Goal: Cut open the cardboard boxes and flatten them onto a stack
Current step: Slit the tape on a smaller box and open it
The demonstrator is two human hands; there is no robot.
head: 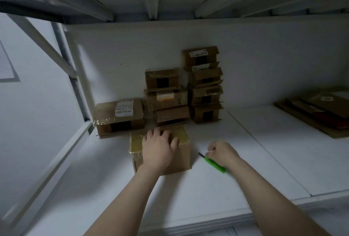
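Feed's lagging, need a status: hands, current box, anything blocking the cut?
Left hand flat on taped box. Right hand grips green cutter, blade clear of box. Box sealed. Nothing blocking; other boxes behind, flattened stack far right.

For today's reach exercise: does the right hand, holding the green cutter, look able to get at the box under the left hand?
Probably yes. The right hand grips the green cutter just beside the box, with only bare shelf between. The left hand covers much of its top, though.
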